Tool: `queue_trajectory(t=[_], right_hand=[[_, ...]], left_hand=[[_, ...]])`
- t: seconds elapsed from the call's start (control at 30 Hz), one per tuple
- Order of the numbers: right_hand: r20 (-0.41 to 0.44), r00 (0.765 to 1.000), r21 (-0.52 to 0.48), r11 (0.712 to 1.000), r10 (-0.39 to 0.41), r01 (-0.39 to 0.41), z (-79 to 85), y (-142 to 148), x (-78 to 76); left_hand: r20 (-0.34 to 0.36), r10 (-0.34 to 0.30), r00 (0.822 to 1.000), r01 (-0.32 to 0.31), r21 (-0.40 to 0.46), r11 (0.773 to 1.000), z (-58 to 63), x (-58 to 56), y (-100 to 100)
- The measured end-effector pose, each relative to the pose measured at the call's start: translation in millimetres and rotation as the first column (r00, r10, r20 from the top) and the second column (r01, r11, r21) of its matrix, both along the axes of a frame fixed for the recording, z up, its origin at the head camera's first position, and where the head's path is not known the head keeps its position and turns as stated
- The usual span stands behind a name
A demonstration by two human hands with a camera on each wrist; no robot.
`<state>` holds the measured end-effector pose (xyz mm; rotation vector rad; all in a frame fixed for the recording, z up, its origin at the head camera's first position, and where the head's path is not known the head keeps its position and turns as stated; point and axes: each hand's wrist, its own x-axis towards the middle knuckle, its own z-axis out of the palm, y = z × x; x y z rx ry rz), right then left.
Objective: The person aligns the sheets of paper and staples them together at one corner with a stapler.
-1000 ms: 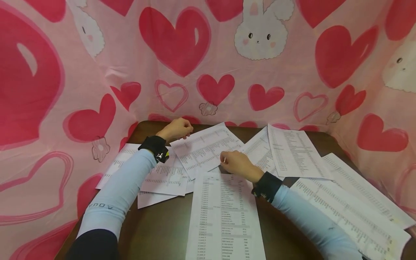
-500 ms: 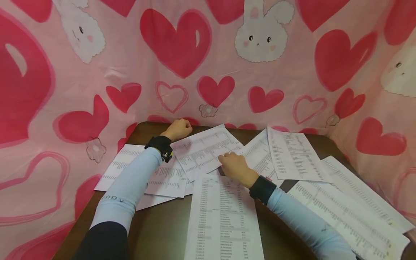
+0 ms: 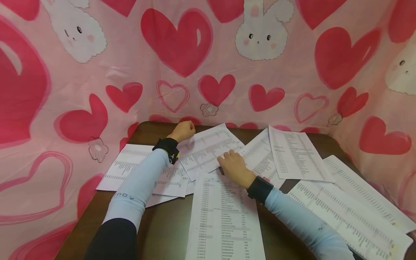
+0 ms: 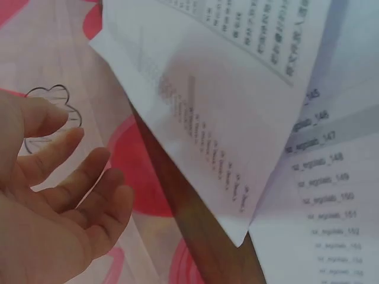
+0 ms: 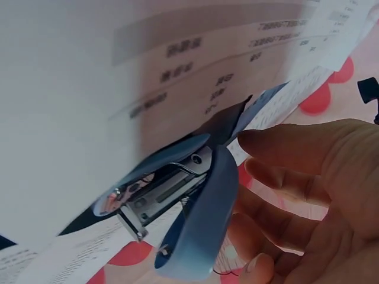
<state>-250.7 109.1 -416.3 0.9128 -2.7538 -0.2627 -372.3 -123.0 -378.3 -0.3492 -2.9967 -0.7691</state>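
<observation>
In the head view my left hand (image 3: 183,131) hovers at the table's far left, beside the corner of a tilted printed sheet (image 3: 211,150). The left wrist view shows its fingers loosely curled, with nothing between them. My right hand (image 3: 234,167) is over the top edge of a long printed sheet (image 3: 224,216). Close by its fingertips in the right wrist view is a blue stapler (image 5: 204,231), jaws spread apart, metal magazine showing. The stapler covers some fingertips, so I cannot see whether they grip it. The head view does not show the stapler.
More printed sheets overlap at the left (image 3: 126,168) of the brown table (image 3: 165,220). To the right, further sheets (image 3: 294,155) fan out, with one sheet (image 3: 354,216) reaching the near right edge. A pink heart-patterned curtain (image 3: 224,47) stands behind and along the sides.
My left hand has shifted slightly right, toward the tilted sheet. My right hand has drifted a little left, its knuckles turned further up. The sheets lie much as before.
</observation>
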Motion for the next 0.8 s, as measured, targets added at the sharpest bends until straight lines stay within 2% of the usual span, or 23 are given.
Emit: queue_trajectory(t=[0.23,0.5,0.67,0.8], right_hand=[[-0.010,1.000,0.020,1.000,-0.012,0.012,-4.4,1,-0.3],[-0.024,0.999,0.017,1.000,-0.023,0.024,-10.6,0,-0.1],[-0.083,0.996,0.007,1.000,0.014,-0.013,-11.8,-1,-2.2],[-0.095,0.995,0.026,0.999,0.030,-0.028,-14.6,-3,-3.2]], left_hand=[[0.007,-0.005,1.000,0.005,-0.066,0.998,-11.2,-8.6,3],[0.077,-0.003,0.997,0.011,-0.103,0.995,-22.0,-19.2,-5],[0.151,0.038,0.988,-0.020,-0.120,0.993,-21.9,-19.7,-4],[0.174,0.025,0.984,-0.001,-0.138,0.990,-21.2,-18.6,-1]])
